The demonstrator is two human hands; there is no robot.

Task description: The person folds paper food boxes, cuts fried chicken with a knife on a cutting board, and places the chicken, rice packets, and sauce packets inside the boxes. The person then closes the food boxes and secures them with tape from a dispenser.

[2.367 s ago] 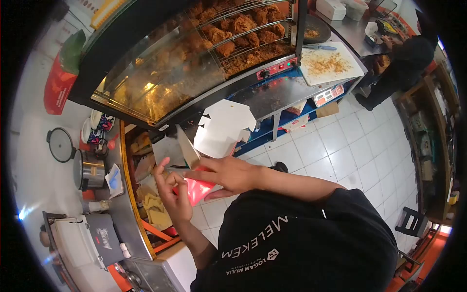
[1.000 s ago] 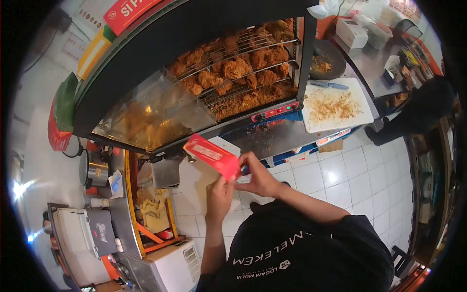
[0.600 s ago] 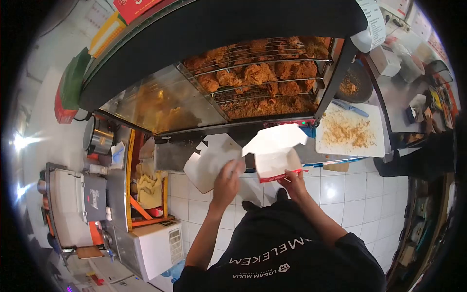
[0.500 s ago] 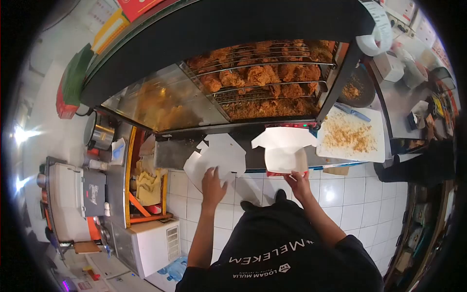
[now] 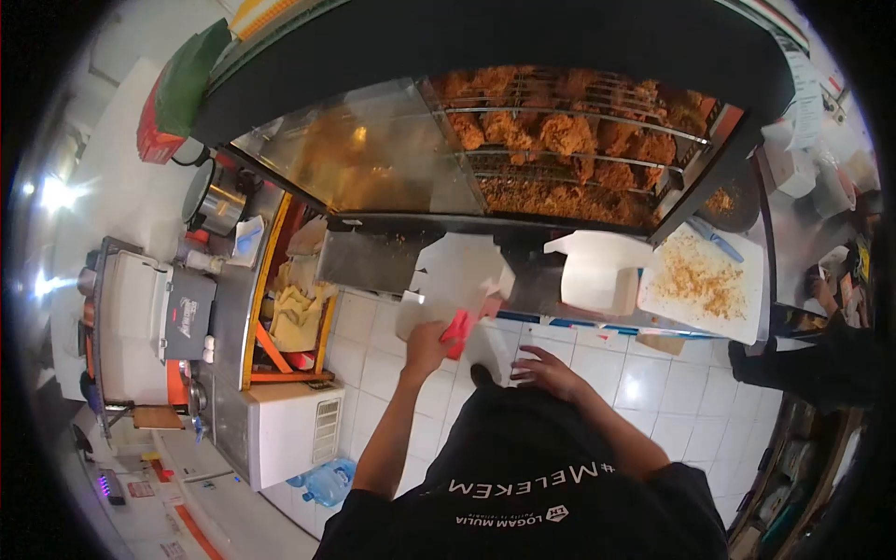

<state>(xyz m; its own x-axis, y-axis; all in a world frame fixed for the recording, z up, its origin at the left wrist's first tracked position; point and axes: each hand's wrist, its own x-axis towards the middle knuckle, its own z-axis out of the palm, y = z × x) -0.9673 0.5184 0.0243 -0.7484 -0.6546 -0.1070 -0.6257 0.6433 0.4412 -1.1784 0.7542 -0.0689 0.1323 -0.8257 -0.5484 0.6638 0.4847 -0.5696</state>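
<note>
My left hand [image 5: 427, 347] grips a flat red and white carton [image 5: 456, 334], seen partly edge-on, in front of the counter. Just beyond it lies an unfolded white carton [image 5: 459, 271] at the counter's front edge. My right hand [image 5: 544, 372] is empty, its fingers apart, a little below the counter edge. An open white box [image 5: 602, 273] stands on the counter to the right, beside a white cutting board [image 5: 702, 285] strewn with brown crumbs. A blue-handled knife [image 5: 717, 241] rests on the board's far edge.
A glass display cabinet [image 5: 560, 222] with fried pieces on racks spans the far side of the counter. Left are a steel pot [image 5: 222, 203] and a shelf with yellowish paper [image 5: 297, 315]. A co-worker in dark clothes [image 5: 812, 364] is at the right.
My right hand has let go of the open box, which now stands on the counter, and has drawn back. A red and white carton is now in my left hand. The view has shifted.
</note>
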